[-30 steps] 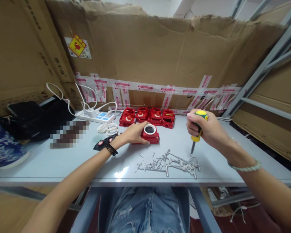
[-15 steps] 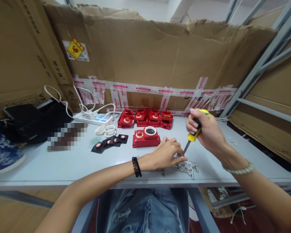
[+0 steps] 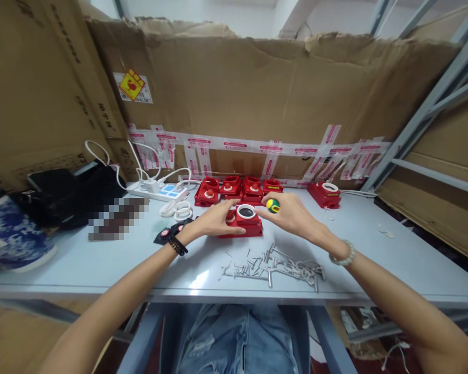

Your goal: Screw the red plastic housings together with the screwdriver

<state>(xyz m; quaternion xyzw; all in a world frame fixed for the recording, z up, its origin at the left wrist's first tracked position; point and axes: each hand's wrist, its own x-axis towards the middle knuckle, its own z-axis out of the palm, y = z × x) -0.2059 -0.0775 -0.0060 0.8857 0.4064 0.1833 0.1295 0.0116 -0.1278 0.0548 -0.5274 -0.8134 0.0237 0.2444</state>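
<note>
A red plastic box (image 3: pixel 245 224) with a white-ringed round hole lies on the grey table (image 3: pixel 101 254) in front of me. My left hand (image 3: pixel 214 219) rests on its left end, fingers curled against it. My right hand (image 3: pixel 292 214) grips a screwdriver; only the yellow and green butt of its handle (image 3: pixel 273 205) shows, just right of the box and pointing towards me. The blade is hidden behind the hand. A heap of several metal screws (image 3: pixel 273 265) lies nearer to me.
A row of red boxes (image 3: pixel 237 189) stands behind, and a single one (image 3: pixel 324 193) sits at the back right. Black round-marked labels (image 3: pixel 167 232), white rings (image 3: pixel 177 209), a power strip (image 3: pixel 158 191) and a black bag (image 3: pixel 70 195) are on the left. Cardboard walls the back; metal shelving stands right.
My left hand left the screw heap and went back to the red box's left end. My right hand swung the screwdriver up from the screws to the box's right side.
</note>
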